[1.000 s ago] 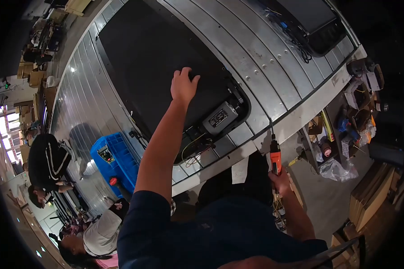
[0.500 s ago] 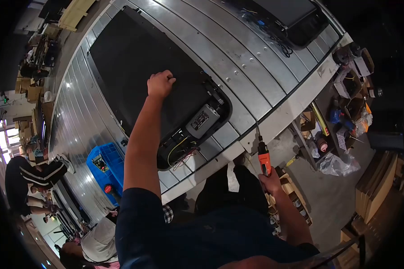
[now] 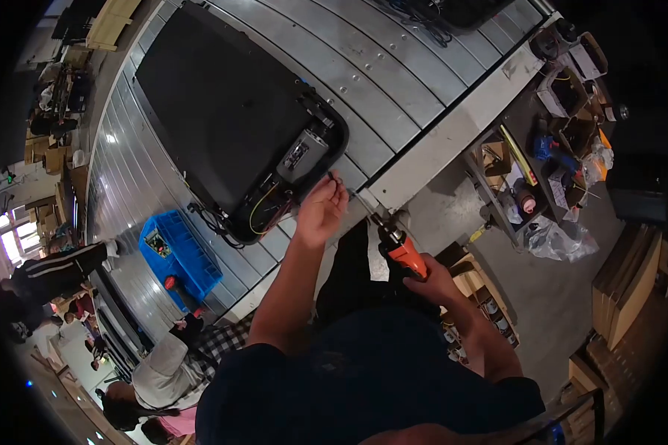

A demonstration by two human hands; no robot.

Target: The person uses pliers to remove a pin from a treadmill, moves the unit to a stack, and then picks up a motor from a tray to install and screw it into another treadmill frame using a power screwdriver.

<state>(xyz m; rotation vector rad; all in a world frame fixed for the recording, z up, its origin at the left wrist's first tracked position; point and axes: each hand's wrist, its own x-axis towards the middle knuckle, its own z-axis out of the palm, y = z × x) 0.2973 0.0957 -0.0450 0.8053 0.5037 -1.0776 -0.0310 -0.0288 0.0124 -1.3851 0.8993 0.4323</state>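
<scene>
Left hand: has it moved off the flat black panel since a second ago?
Yes. The left hand has come back from mid-panel to the near end of the black panel, beside the grey motor.

A round fisheye view with black corners and strongly bent lines toward the rim. Indoor light is moderate; the metal conveyor slats shine with soft glare. Bright windows at far left wash out. Edges look dim and slightly blurred.

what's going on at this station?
A person stands at a metal slat conveyor carrying a black panel unit with its motor and wiring exposed. The left hand pinches something small near the unit's corner. The right hand grips an orange electric screwdriver, its bit aimed toward the left fingers.
</scene>
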